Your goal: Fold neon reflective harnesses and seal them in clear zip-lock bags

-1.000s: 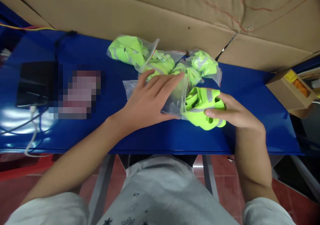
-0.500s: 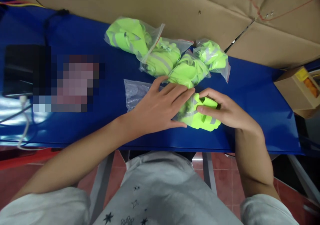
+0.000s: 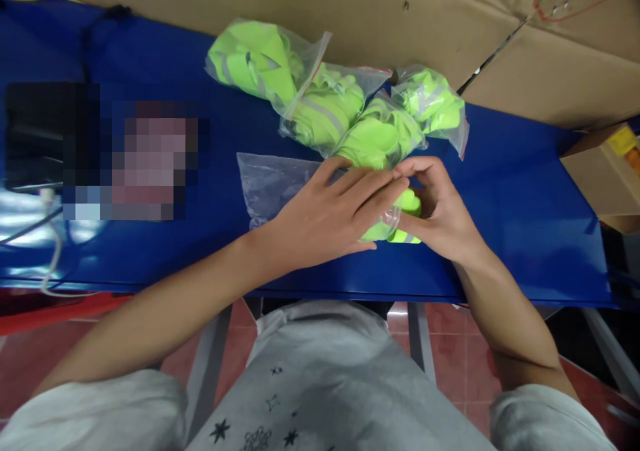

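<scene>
A clear plastic bag (image 3: pixel 273 184) lies on the blue table, its closed end to the left. Bright yellow-green fabric (image 3: pixel 409 202) with grey strips is partly inside the bag's right end. My left hand (image 3: pixel 335 214) lies over the bag and fabric, fingers wrapped around them. My right hand (image 3: pixel 440 214) pinches at the bag's right edge around the fabric, thumb below and fingertips above, beside the left fingertips. Just behind the hands sits a filled bag (image 3: pixel 375 134) of the same fabric.
More filled bags (image 3: pixel 255 61) lie along the cardboard (image 3: pixel 350 11) at the back. A black device (image 3: pixel 35 137) with cables and a blurred patch are at the left. An open cardboard box (image 3: pixel 605 177) stands at the right of the blue table (image 3: pixel 525 237).
My right hand has moved left to the bag's edge. Less of the fabric shows outside the bag, and the bag's edge now shows around it.
</scene>
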{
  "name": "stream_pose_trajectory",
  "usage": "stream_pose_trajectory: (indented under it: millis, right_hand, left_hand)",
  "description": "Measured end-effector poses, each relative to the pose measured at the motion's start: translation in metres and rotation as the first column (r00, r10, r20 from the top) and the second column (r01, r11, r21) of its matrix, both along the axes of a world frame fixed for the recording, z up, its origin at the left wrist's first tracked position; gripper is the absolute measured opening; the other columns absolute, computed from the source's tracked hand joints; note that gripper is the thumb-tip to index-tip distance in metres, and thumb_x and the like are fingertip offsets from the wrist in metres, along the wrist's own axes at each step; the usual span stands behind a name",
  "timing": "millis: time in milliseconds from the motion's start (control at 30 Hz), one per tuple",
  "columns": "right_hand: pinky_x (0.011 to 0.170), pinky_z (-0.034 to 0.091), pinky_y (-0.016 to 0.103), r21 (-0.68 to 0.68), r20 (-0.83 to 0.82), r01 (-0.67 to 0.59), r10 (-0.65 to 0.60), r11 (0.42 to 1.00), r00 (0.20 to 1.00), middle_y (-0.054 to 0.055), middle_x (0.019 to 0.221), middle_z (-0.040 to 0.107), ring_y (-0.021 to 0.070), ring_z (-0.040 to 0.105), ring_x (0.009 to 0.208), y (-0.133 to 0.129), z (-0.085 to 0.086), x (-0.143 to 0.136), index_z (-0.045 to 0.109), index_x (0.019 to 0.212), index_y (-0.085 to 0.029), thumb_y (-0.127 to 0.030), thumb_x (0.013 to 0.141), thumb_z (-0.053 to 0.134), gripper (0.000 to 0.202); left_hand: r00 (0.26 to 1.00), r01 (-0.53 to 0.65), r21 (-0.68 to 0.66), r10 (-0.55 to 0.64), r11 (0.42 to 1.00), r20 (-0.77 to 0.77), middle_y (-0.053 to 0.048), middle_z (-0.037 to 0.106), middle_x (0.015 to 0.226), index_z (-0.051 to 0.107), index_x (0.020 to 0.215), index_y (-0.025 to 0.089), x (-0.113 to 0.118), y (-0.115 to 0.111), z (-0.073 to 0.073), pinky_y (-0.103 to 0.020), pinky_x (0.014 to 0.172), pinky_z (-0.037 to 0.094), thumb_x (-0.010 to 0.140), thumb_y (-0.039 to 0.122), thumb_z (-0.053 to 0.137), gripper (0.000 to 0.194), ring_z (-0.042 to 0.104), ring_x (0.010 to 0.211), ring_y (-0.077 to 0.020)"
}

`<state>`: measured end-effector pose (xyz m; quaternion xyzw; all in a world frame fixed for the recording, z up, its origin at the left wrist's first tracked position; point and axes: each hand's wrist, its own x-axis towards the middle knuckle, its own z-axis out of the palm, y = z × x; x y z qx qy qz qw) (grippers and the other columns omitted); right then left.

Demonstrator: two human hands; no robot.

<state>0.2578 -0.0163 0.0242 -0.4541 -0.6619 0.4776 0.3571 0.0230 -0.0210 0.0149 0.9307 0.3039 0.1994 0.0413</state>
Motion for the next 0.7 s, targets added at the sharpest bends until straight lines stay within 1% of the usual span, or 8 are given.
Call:
stream_pose_trajectory:
  millis: [100, 167, 233, 300, 333, 400, 600, 700]
  right_hand:
    - [0.093, 0.063, 0.035, -0.057, -0.032, -0.105, 0.103, 0.993, 0.994, 0.002, 0.134, 0.065, 0.0226, 0.067, 0.119, 0.005, 0.008, 0.009, 0.062, 0.128, -0.032, -0.050, 0.081, 0.090, 0.058]
    - [0.095, 0.062, 0.036, -0.043, -0.028, -0.114, 0.113, 0.993, 0.993, 0.003, 0.132, 0.068, 0.0237, 0.068, 0.120, 0.009, 0.011, 0.017, 0.065, 0.131, -0.031, -0.047, 0.083, 0.088, 0.055]
    - [0.089, 0.063, 0.034, -0.028, -0.016, -0.108, 0.107, 0.994, 0.994, 0.004, 0.122, 0.072, 0.0220, 0.070, 0.112, 0.013, 0.010, 0.021, 0.068, 0.127, -0.029, -0.045, 0.086, 0.087, 0.048]
    - [0.073, 0.060, 0.029, -0.045, -0.022, -0.110, 0.109, 0.993, 0.994, 0.001, 0.101, 0.073, 0.0168, 0.070, 0.089, 0.014, 0.006, 0.020, 0.070, 0.118, -0.027, -0.046, 0.088, 0.085, 0.039]
    - [0.066, 0.057, 0.027, -0.056, -0.034, -0.111, 0.110, 0.992, 0.993, -0.001, 0.090, 0.071, 0.0142, 0.067, 0.078, 0.013, 0.003, 0.018, 0.071, 0.112, -0.026, -0.048, 0.087, 0.085, 0.036]
    - [0.059, 0.052, 0.025, -0.046, -0.063, -0.083, 0.080, 0.996, 0.995, -0.004, 0.077, 0.066, 0.0112, 0.061, 0.067, 0.011, -0.003, 0.012, 0.069, 0.100, -0.024, -0.050, 0.083, 0.088, 0.037]
    - [0.062, 0.051, 0.026, -0.015, -0.145, 0.092, -0.093, 0.996, 0.985, -0.007, 0.075, 0.066, 0.0111, 0.061, 0.066, 0.003, -0.020, -0.003, 0.058, 0.099, -0.026, -0.046, 0.073, 0.097, 0.051]
    - [0.064, 0.054, 0.026, -0.056, -0.234, 0.094, -0.104, 0.994, 0.967, -0.007, 0.075, 0.067, 0.0116, 0.065, 0.068, 0.007, -0.020, -0.002, 0.054, 0.092, -0.026, -0.050, 0.069, 0.098, 0.055]
  left_hand:
    - [0.996, -0.039, 0.024, 0.037, 0.999, 0.078, -0.018, 0.059, 0.152, 0.035, 0.164, 0.020, -0.004, 0.003, 0.002, -0.056, 0.118, 0.042, 0.097, 0.052, 0.069, 0.082, 0.060, 0.136, -0.0395]
    - [0.993, -0.069, 0.031, 0.065, 0.997, 0.099, -0.018, 0.058, 0.152, 0.036, 0.164, 0.021, -0.007, 0.005, 0.004, -0.055, 0.116, 0.044, 0.098, 0.061, 0.064, 0.082, 0.060, 0.136, -0.0395]
    - [0.993, -0.090, 0.024, 0.088, 0.996, 0.082, -0.018, 0.058, 0.152, 0.038, 0.163, 0.021, -0.008, 0.005, 0.005, -0.054, 0.114, 0.045, 0.099, 0.064, 0.061, 0.080, 0.059, 0.137, -0.0391]
    - [0.994, -0.092, 0.028, 0.090, 0.995, 0.062, -0.019, 0.059, 0.150, 0.040, 0.162, 0.018, -0.008, 0.006, 0.005, -0.052, 0.112, 0.047, 0.099, 0.066, 0.060, 0.081, 0.060, 0.137, -0.0387]
    - [0.995, -0.091, 0.036, 0.089, 0.995, 0.050, -0.021, 0.059, 0.149, 0.039, 0.162, 0.016, -0.007, 0.006, 0.004, -0.051, 0.111, 0.048, 0.098, 0.066, 0.062, 0.084, 0.059, 0.137, -0.0386]
    - [0.996, -0.085, 0.061, 0.085, 0.995, 0.001, -0.023, 0.058, 0.150, 0.036, 0.163, 0.012, -0.004, 0.006, 0.004, -0.049, 0.111, 0.049, 0.097, 0.064, 0.066, 0.089, 0.059, 0.137, -0.0386]
    - [0.975, -0.080, 0.144, 0.107, 0.986, -0.192, -0.026, 0.056, 0.151, 0.026, 0.167, 0.010, 0.015, 0.000, 0.007, -0.047, 0.107, 0.051, 0.095, 0.049, 0.075, 0.095, 0.061, 0.132, -0.0398]
    - [0.969, -0.098, 0.167, 0.132, 0.981, -0.208, -0.024, 0.055, 0.153, 0.019, 0.171, 0.016, 0.021, -0.003, 0.016, -0.048, 0.105, 0.052, 0.095, 0.047, 0.075, 0.100, 0.061, 0.132, -0.0396]
